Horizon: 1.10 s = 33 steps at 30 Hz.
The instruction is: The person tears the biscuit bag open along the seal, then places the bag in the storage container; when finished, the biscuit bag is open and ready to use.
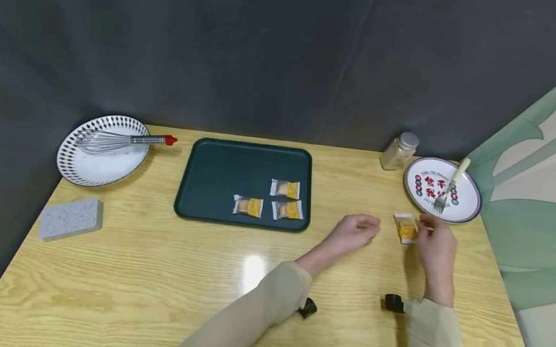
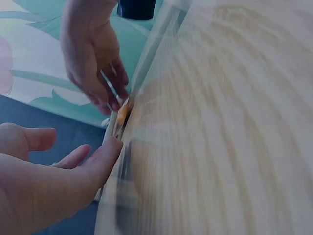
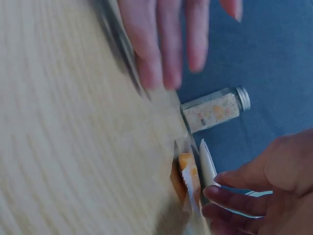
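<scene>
A small snack packet (image 1: pixel 406 228) with a clear and yellow-orange wrapper is on the table in front of the right plate. My right hand (image 1: pixel 437 245) is just right of it, fingertips close to the wrapper's edge; in the right wrist view the thumb and fingers (image 3: pixel 234 198) are loosely bent beside the packet (image 3: pixel 189 176). My left hand (image 1: pixel 353 233) hovers over the table between the tray and the packet, its fingers relaxed and holding nothing. Three similar packets (image 1: pixel 248 206) lie in the right part of the dark green tray (image 1: pixel 221 166).
At the right back, a white plate (image 1: pixel 421 171) bears a fork (image 1: pixel 454 180), beside a glass jar (image 1: pixel 397 152) with a metal lid. Far left are a patterned plate (image 1: pixel 95 174) with a whisk (image 1: pixel 110 142) and a grey speckled block (image 1: pixel 71 220). A dark curtain (image 1: pixel 272 51) hangs behind.
</scene>
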{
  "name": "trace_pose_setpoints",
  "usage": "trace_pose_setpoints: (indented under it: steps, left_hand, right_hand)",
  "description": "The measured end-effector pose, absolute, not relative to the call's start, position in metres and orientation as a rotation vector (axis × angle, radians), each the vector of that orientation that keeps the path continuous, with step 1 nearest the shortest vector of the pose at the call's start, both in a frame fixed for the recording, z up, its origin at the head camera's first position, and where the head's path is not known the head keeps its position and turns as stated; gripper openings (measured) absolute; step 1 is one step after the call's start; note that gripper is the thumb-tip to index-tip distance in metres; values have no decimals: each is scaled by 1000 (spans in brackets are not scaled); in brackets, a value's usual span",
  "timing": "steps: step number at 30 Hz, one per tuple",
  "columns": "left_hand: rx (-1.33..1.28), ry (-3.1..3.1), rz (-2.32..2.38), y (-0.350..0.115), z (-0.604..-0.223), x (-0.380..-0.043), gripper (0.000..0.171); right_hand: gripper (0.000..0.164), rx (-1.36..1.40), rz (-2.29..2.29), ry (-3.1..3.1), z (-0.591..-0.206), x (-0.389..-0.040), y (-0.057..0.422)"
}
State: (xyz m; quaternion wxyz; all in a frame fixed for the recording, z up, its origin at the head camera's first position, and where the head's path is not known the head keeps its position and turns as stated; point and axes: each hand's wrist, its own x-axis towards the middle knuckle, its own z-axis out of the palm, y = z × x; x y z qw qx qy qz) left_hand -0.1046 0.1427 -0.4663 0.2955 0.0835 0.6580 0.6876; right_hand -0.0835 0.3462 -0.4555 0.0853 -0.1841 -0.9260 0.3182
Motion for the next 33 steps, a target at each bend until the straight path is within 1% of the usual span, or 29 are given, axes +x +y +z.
trace_pose_setpoints:
  steps: [8,13,17,22,25,30,33]
  left_hand:
    - [179,1598,1890,176,-465,-100,41]
    - [103,1490,1929,186,-467,-100,46]
    - [95,1437,1971,187,-469,-101,48]
    - [109,1438,2007,172,-473,-104,45]
    - [111,1460,2016,158,-473,-104,43]
    - [138,1487,2043,132,-469,-102,43]
    - [174,1507,2057,116,-467,-102,44]
  right_hand:
    - [31,-537,995,-2787,-460,-85,346]
    - [30,-508,1014,-2795,-458,-86,341]
    - [29,-491,1022,-2800,-456,-85,339]
    - [33,-473,1080,-2774,-450,-84,332]
    - [35,-415,1125,-2762,-444,-83,325]
    - [30,-239,1260,-2747,-433,-82,313]
    - [26,-180,1348,-2716,-427,-81,302]
